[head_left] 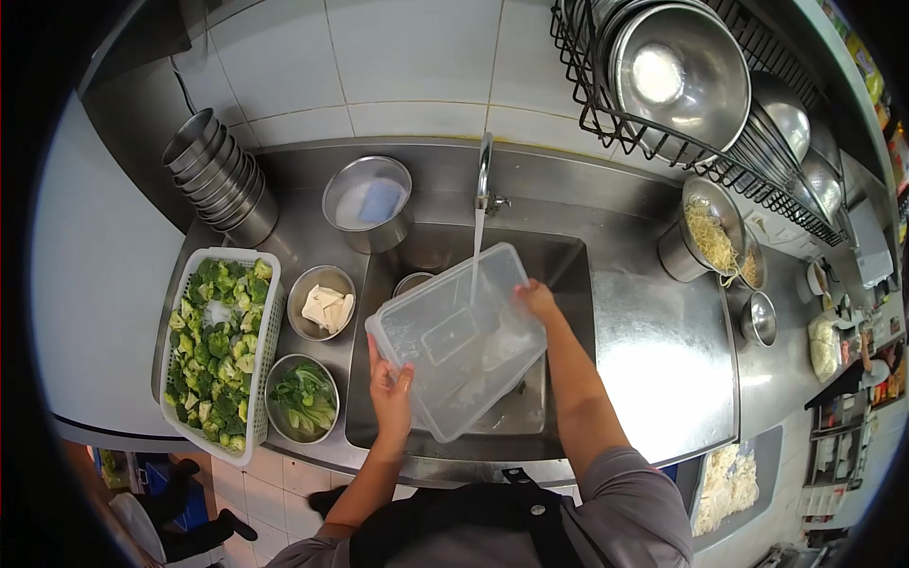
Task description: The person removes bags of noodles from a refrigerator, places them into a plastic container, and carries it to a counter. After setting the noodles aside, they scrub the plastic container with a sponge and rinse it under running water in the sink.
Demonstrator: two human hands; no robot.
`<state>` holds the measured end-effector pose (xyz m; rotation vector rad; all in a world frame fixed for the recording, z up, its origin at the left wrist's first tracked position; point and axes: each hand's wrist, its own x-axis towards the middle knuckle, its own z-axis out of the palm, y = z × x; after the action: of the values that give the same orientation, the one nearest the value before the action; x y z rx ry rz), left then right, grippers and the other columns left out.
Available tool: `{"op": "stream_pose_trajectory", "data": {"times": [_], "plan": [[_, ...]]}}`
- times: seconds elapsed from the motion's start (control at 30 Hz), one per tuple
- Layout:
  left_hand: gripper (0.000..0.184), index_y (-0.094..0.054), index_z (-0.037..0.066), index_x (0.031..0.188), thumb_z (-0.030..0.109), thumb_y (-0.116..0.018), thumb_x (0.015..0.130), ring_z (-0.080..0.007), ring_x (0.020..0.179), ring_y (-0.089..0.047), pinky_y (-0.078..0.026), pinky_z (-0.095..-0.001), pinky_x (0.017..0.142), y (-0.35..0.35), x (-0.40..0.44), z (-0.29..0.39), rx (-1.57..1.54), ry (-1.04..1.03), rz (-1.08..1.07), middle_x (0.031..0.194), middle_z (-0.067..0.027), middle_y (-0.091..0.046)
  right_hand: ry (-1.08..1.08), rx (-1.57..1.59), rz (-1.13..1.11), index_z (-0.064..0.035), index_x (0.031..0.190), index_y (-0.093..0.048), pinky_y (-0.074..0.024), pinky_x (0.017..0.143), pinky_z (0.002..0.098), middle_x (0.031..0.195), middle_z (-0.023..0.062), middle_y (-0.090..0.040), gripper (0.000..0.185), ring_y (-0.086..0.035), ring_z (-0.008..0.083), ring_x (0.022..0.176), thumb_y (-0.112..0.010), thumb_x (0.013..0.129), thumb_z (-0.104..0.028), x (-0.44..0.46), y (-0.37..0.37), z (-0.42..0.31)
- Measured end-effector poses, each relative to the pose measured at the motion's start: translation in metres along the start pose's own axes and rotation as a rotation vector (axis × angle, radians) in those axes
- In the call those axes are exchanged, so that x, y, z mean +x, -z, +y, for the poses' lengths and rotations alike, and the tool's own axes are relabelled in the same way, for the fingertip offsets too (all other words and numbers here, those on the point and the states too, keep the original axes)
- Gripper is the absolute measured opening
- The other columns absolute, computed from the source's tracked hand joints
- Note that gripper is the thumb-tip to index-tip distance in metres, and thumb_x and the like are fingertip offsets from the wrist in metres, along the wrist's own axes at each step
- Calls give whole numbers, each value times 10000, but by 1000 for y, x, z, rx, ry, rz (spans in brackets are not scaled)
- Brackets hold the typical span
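Observation:
A clear plastic container lid (pixel 464 331), rectangular with a raised rim, is held tilted over the steel sink (pixel 568 284). Water runs from the tap (pixel 485 175) onto its upper part. My left hand (pixel 390 393) grips the lid's left edge, thumb on the near face. My right hand (pixel 538 301) is closed on the right edge, higher up. The fingers behind the lid are partly hidden. Behind the lid, the rim of a round metal bowl (pixel 413 281) shows in the sink.
Left of the sink are a basket of broccoli (pixel 268 331), a bowl of tofu-like pieces (pixel 322 308), a bowl of leafy greens (pixel 303 398), a soapy pot (pixel 367 204) and stacked steel pots (pixel 222 180). A rack (pixel 663 142) of bowls overhangs the right. Another person's legs (pixel 204 511) show lower left.

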<state>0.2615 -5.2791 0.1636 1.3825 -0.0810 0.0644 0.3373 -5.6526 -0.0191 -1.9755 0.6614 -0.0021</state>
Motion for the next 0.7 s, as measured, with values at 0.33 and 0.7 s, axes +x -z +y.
{"op": "stream_pose_trajectory", "data": {"times": [0.33,0.7], "plan": [[286,-420,129,1112,80,-537,856,-293,930,-557,-478,-505,799,37,22,-174,-194,1037,-132,1093,-91,-538,298,-763,222,-111,1015,-563,-502,706,465,866,179,-657,268,-634,373,834,-601,829,-299,-64,75,-169],[191,-532,102,1091,209,-460,950,-214,815,-603,-522,-391,693,-27,72,-268,-56,949,-263,945,-48,-600,335,-909,185,-16,986,-602,-517,699,437,813,207,-651,332,-640,371,789,-619,697,-178,-145,136,-232]]}}
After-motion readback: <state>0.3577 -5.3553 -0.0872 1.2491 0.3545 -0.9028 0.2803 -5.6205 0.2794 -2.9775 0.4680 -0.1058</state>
